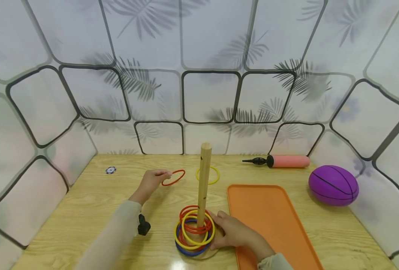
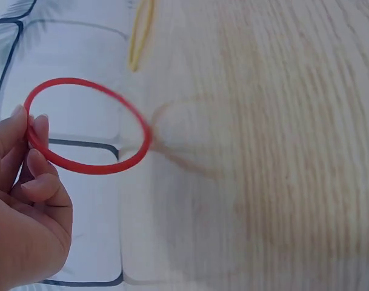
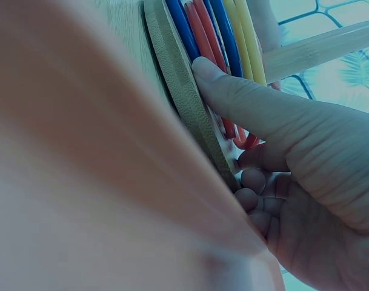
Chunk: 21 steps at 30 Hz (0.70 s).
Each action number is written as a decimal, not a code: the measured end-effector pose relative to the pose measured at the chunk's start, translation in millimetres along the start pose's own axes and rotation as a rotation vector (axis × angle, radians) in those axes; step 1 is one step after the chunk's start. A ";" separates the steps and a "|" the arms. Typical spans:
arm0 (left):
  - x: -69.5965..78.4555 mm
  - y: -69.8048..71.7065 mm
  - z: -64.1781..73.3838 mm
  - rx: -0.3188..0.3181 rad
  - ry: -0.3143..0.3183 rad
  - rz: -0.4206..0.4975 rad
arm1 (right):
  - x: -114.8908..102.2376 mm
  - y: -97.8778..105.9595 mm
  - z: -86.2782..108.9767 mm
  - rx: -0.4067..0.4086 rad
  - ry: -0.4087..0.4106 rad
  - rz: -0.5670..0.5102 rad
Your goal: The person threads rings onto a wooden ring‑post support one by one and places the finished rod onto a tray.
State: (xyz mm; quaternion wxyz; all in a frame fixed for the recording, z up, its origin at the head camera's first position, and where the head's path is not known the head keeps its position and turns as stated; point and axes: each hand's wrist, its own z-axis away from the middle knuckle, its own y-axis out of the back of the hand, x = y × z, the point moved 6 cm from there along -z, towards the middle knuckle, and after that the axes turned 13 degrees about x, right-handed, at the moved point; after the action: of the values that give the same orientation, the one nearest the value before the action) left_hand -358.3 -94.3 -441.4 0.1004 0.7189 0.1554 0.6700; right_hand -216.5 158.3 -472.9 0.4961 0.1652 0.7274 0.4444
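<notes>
Between the thumb and fingers of my left hand (image 1: 150, 184) is a thin red ring (image 2: 105, 170), pinched at its edge above the table, left of the wooden post (image 1: 204, 176). The post rises from a round wooden base (image 1: 210, 254). Red, yellow and blue rings (image 1: 192, 247) lie stacked around its foot, some tilted. My right hand (image 1: 236, 233) grips the base from the right side, thumb on its upper edge against the rings and the other fingers curled at the rim, as the right wrist view shows.
An orange tray (image 1: 263, 213) lies to the right, under my right wrist. Behind the post lies a yellow ring (image 1: 219, 177). Farther off are a pink hand pump (image 1: 290, 161), a purple ball (image 1: 334, 185) and a poker chip (image 1: 110, 170). Patterned cloth walls (image 1: 206, 97) enclose the table.
</notes>
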 end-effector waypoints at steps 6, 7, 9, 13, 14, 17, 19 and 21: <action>11.3 9.5 2.7 0.046 0.038 0.030 | -1.4 2.0 0.4 0.011 0.019 0.000; 14.5 11.2 3.5 0.051 0.042 0.042 | -1.6 2.1 0.4 0.010 0.020 -0.004; 22.7 14.8 5.6 0.060 0.052 0.081 | -1.6 1.8 0.4 0.012 0.027 -0.008; 40.0 21.2 7.9 0.070 0.075 0.195 | -2.1 1.5 0.9 0.024 0.053 0.001; 44.1 22.5 8.1 0.077 0.084 0.231 | -1.8 1.3 1.0 0.026 0.052 0.002; 56.2 27.4 8.4 0.100 0.102 0.322 | -1.1 1.2 1.3 0.019 0.032 -0.003; 64.5 30.8 9.0 0.123 0.120 0.395 | -1.3 1.4 1.2 0.014 0.025 -0.007; 73.0 33.5 9.7 0.140 0.140 0.478 | -1.9 2.5 0.8 0.013 0.019 -0.006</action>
State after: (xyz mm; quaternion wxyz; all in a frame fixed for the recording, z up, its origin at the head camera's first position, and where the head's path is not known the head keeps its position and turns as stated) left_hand -341.8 -98.8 -362.3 -0.1219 0.6924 0.0337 0.7104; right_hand -215.5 158.7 -469.9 0.4895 0.1620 0.7354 0.4397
